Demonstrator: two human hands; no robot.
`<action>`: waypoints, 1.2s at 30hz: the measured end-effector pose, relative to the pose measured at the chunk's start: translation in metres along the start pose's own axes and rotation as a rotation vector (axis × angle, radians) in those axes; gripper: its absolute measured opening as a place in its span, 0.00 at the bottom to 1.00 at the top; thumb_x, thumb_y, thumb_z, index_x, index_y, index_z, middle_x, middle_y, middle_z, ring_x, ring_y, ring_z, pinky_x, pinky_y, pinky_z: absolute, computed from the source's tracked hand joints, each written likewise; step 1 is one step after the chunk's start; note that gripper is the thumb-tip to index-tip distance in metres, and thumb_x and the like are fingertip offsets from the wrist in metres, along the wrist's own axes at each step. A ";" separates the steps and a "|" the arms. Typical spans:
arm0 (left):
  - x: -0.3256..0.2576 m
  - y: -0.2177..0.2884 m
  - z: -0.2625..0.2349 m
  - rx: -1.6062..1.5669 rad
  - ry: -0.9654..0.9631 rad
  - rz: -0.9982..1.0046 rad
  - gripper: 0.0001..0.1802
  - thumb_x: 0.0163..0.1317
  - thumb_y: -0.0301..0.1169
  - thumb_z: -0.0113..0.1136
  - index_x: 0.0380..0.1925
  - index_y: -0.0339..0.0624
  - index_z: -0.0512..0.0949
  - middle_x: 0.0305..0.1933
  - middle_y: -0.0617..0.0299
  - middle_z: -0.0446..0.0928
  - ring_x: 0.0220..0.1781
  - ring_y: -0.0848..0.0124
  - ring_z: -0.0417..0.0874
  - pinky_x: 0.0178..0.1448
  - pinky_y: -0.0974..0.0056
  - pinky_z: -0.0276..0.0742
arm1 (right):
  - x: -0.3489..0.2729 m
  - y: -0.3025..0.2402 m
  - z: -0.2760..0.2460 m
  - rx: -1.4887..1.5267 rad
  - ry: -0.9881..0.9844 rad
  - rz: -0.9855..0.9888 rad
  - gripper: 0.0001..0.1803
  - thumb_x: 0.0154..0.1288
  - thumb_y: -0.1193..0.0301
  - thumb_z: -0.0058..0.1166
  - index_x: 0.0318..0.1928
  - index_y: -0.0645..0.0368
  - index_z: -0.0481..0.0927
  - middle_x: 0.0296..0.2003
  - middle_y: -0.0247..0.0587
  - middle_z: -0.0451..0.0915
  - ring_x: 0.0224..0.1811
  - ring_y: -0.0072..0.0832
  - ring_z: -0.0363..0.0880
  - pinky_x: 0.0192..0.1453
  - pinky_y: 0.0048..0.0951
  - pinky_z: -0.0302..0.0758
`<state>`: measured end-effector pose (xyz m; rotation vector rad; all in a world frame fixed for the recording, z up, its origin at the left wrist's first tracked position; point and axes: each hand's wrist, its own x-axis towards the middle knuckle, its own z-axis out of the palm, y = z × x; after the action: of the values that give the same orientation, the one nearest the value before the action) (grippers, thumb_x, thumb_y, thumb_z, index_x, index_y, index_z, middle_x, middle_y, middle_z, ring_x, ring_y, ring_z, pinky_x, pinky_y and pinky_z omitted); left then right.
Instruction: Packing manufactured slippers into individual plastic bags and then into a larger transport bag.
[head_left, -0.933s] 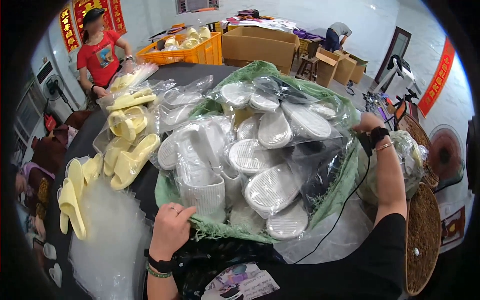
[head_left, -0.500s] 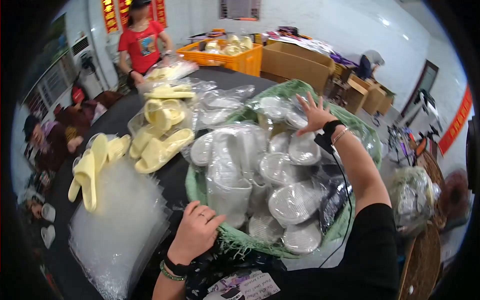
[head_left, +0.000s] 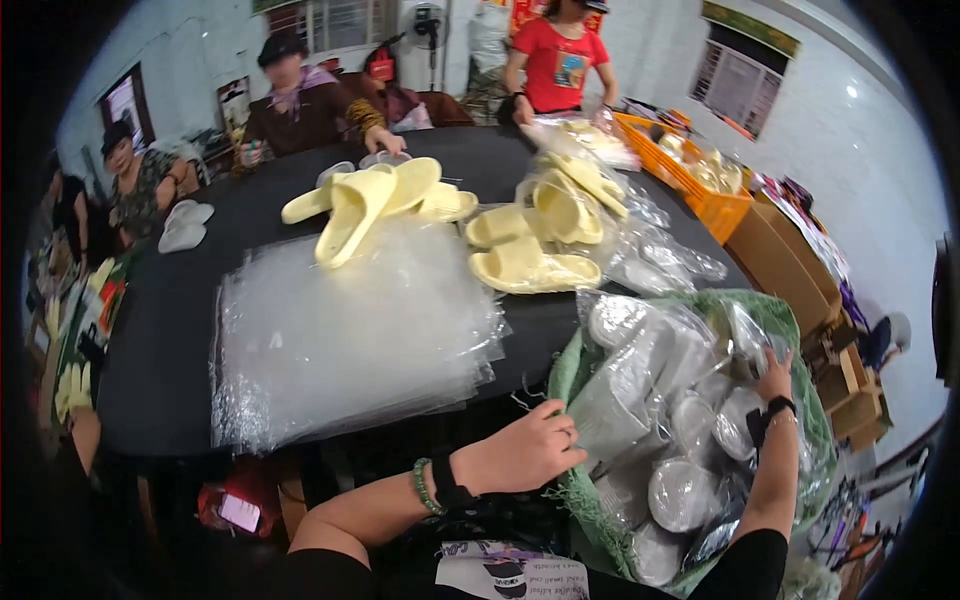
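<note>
A person leans over a green woven sack [head_left: 585, 372] packed with white slippers in clear plastic bags [head_left: 690, 420], at the right end of a black table [head_left: 160, 340]. The left hand [head_left: 525, 452], wearing a green bead bracelet and a dark band at the wrist, is closed on the sack's frayed near edge, fingers curled over the cloth. The right hand [head_left: 775, 378], a black strap around its wrist, rests on the bagged slippers at the far side of the sack; from this angle it is hard to tell whether its fingers are gripping a bag or merely lying on it. The two hands are well apart, with the heap of bagged slippers between them.

Just left of the sack, a thick stack of empty clear plastic bags [head_left: 350, 335] lies flat on the table. Beyond it, loose yellow slippers [head_left: 365, 200] are piled near the middle of the table, with more yellow slippers in clear bags [head_left: 570, 190] to their right. A pair of pale grey slippers [head_left: 185, 225] sits at the table's left edge. An orange crate [head_left: 700, 195] and cardboard boxes [head_left: 785, 265] stand to the right of the table. Across the table stand a person in a red shirt [head_left: 558, 65] and a person in a dark hat [head_left: 300, 100], and a third person [head_left: 135, 175] sits at far left.
</note>
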<state>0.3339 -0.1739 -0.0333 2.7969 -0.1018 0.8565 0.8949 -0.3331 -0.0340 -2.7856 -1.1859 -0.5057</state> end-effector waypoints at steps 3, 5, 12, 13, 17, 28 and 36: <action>0.000 0.000 0.001 -0.018 -0.016 0.002 0.13 0.54 0.27 0.59 0.40 0.42 0.82 0.32 0.61 0.77 0.47 0.65 0.78 0.68 0.52 0.64 | 0.015 0.027 0.005 -0.007 -0.115 0.073 0.30 0.55 0.77 0.54 0.62 0.51 0.74 0.51 0.64 0.78 0.54 0.56 0.78 0.59 0.50 0.74; 0.002 -0.001 -0.002 -0.029 -0.055 0.035 0.11 0.55 0.26 0.59 0.39 0.42 0.82 0.32 0.60 0.77 0.48 0.64 0.78 0.68 0.51 0.64 | 0.018 0.058 0.007 -0.068 0.061 -0.012 0.26 0.56 0.76 0.51 0.58 0.56 0.76 0.39 0.59 0.83 0.48 0.55 0.80 0.53 0.52 0.75; -0.006 -0.007 0.000 -0.056 -0.050 0.045 0.14 0.56 0.32 0.62 0.43 0.44 0.80 0.43 0.57 0.77 0.60 0.59 0.73 0.73 0.44 0.57 | 0.034 0.089 -0.070 0.116 0.193 -0.074 0.17 0.60 0.73 0.55 0.49 0.66 0.79 0.41 0.63 0.82 0.45 0.57 0.80 0.49 0.46 0.76; -0.006 -0.008 -0.001 -0.103 -0.049 0.077 0.21 0.56 0.33 0.64 0.51 0.45 0.79 0.51 0.54 0.77 0.66 0.56 0.70 0.76 0.42 0.53 | 0.037 0.115 -0.089 0.119 0.222 -0.092 0.18 0.60 0.72 0.56 0.50 0.66 0.79 0.42 0.61 0.82 0.44 0.53 0.82 0.48 0.43 0.76; -0.016 -0.002 -0.028 -0.130 -0.168 0.050 0.36 0.52 0.47 0.70 0.61 0.49 0.73 0.69 0.50 0.66 0.77 0.53 0.57 0.79 0.37 0.44 | 0.062 0.096 -0.170 0.346 0.150 -0.071 0.17 0.64 0.73 0.51 0.50 0.68 0.80 0.38 0.47 0.83 0.35 0.32 0.79 0.42 0.34 0.75; -0.053 -0.013 -0.119 0.246 0.067 -0.295 0.28 0.53 0.42 0.71 0.55 0.51 0.79 0.68 0.55 0.68 0.76 0.52 0.60 0.76 0.35 0.48 | 0.096 -0.084 -0.326 0.515 0.346 -0.364 0.16 0.64 0.71 0.52 0.46 0.71 0.82 0.34 0.36 0.83 0.35 0.22 0.77 0.39 0.27 0.75; -0.118 -0.013 -0.148 0.394 0.109 -0.736 0.26 0.56 0.38 0.69 0.56 0.48 0.79 0.69 0.50 0.66 0.76 0.49 0.58 0.78 0.38 0.44 | 0.078 -0.325 -0.221 0.238 0.684 -0.535 0.16 0.65 0.72 0.54 0.53 0.62 0.77 0.38 0.52 0.81 0.34 0.47 0.82 0.36 0.41 0.80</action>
<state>0.1569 -0.1282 0.0179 2.7408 1.1441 0.8799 0.6544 -0.0948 0.1797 -1.8185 -1.6273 -1.1412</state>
